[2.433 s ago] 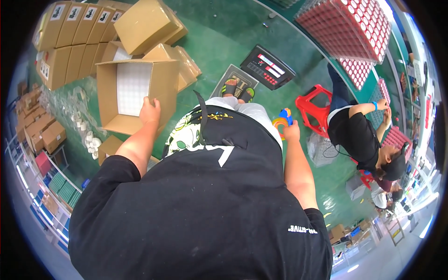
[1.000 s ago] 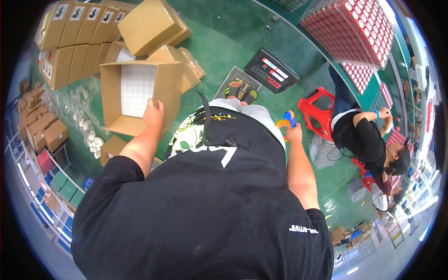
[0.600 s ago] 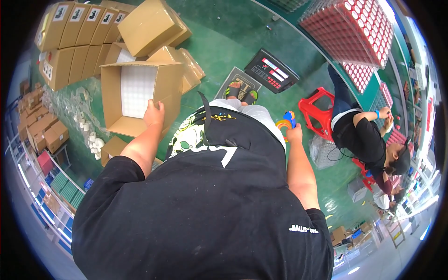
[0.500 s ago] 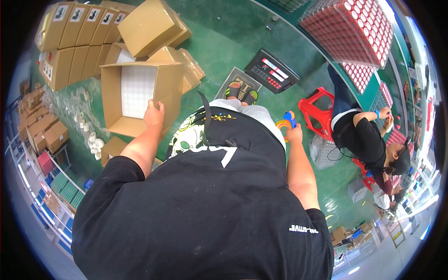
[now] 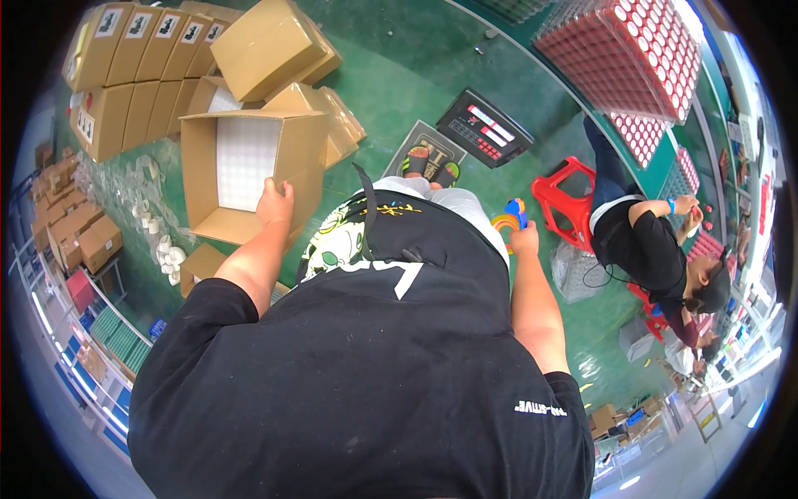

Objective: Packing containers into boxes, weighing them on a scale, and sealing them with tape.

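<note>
An open cardboard box [image 5: 198, 179] stands at my left, with a white sheet-like layer [image 5: 248, 162] inside it. My left hand [image 5: 275, 202] is closed on the near right edge of this box, fingers over the rim. Down at my right side, my right hand [image 5: 524, 239] is wrapped round a blue and orange tape dispenser [image 5: 515, 209]. Part of the dispenser is hidden by the hand and by my clothes.
Sealed cartons [image 5: 150, 50] are stacked at the far left, near white tape rolls [image 5: 170, 256]. Ahead lies a black scale display [image 5: 485, 126] by my feet. A red stool [image 5: 565, 195] and a seated co-worker [image 5: 648, 241] are at the right, beside stacked trays [image 5: 623, 58].
My hands, the box and the tape dispenser hold still. At the right, the co-worker's hands have shifted slightly.
</note>
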Demonstrator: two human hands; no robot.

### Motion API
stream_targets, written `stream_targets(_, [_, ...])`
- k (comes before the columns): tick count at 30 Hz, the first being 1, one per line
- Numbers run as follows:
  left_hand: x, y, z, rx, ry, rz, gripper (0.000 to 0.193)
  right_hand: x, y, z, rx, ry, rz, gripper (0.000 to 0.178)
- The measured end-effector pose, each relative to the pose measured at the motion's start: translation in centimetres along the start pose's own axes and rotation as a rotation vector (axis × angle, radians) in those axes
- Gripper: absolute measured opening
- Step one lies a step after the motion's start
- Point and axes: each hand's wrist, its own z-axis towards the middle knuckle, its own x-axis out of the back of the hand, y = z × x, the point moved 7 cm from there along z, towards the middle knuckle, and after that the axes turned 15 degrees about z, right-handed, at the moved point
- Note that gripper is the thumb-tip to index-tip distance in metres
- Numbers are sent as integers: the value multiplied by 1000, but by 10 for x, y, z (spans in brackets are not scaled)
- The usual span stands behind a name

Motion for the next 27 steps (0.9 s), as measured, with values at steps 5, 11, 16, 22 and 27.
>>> stream_targets(5, [0, 0, 0, 3, -6, -3, 34, 1, -2, 0, 5, 5, -8, 34])
stream_targets(11, [2, 1, -1, 6, -6, -15, 34, 0, 0, 3, -9, 0, 2, 34])
stream_targets(16, [-1, 0, 1, 3, 2, -2, 34, 1, -4, 2, 13, 1, -13, 34])
stream_targets(22, [-2, -1, 0, 3, 6, 1, 34, 2, -6, 2, 17, 1, -8, 34])
stream_targets(27, [1, 1, 0, -1, -1, -6, 34, 0, -1, 4, 13, 1, -4, 33])
